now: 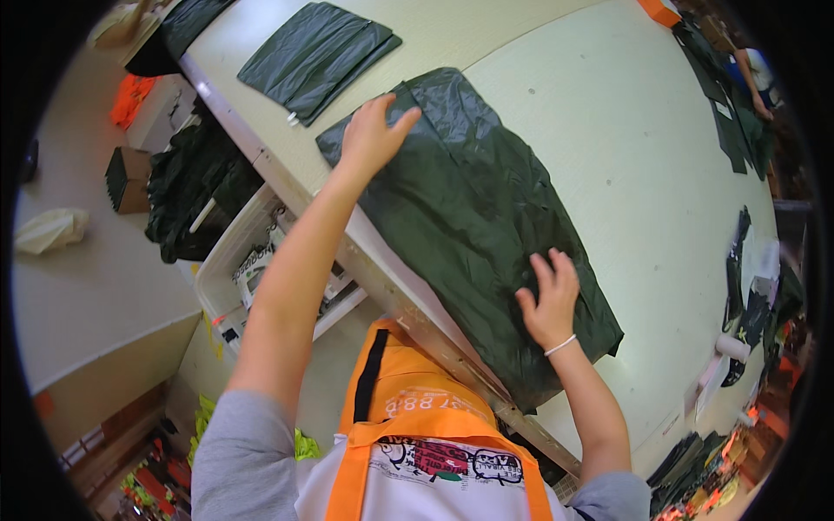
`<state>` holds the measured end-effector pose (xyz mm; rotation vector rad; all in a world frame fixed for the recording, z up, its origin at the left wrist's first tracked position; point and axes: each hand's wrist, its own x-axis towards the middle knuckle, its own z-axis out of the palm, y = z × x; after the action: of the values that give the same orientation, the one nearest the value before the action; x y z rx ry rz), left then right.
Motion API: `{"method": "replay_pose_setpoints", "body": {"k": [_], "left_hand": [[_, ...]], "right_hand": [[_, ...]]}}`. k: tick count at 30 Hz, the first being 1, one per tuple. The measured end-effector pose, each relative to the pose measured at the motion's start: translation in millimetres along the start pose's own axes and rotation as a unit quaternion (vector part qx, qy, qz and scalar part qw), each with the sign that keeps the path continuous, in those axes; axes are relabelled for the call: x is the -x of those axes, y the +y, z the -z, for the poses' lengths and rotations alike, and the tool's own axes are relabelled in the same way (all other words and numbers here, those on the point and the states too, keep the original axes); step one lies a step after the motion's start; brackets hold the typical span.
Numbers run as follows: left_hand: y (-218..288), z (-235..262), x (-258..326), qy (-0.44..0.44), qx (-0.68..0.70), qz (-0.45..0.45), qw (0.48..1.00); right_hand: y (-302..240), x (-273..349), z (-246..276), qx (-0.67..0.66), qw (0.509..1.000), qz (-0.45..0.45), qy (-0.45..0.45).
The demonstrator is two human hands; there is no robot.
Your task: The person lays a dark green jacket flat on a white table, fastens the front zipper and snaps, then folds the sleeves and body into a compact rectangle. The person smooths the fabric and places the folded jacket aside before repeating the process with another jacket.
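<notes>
A dark green plastic garment (473, 217) lies flat near the table edge (287, 187). The left hand (372, 132) presses its eleven o'clock end, fingers spread; the right hand (551, 300) presses its five o'clock end, fingers spread. A folded dark green pile (317, 56) sits at eleven o'clock, apart. Bare cream tabletop (634, 139) opens toward two o'clock. A white bin (228, 260) stands below the edge.

Broad bare desk (625, 148) beyond the dark green sheet (478, 217) open for a hand, folded dark pile (317, 54) just beside its far-left corner, more dark pieces (738, 122) along the far edge, white bin (234, 269) below the near edge
</notes>
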<state>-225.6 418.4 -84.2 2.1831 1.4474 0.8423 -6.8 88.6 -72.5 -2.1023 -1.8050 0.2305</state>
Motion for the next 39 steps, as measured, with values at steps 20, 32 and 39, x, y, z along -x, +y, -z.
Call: {"method": "replay_pose_setpoints", "body": {"k": [20,32,39], "left_hand": [[-72.7,-57.3,-131.4,-0.345,0.244,0.2,0.884],[-97.8,-44.7,-154.3,-0.537,0.37,0.172,0.738],[-97.9,36.0,-85.5,0.071,0.26,0.168,0.948]], "right_hand": [[-50.3,-148.0,-7.0,-0.042,0.999,0.01,-0.017],[-106.7,-232.1,-27.2,-0.209,0.971,0.014,0.116],[-75.4,-243.7,-64.4,0.004,0.999,-0.001,0.039]]}}
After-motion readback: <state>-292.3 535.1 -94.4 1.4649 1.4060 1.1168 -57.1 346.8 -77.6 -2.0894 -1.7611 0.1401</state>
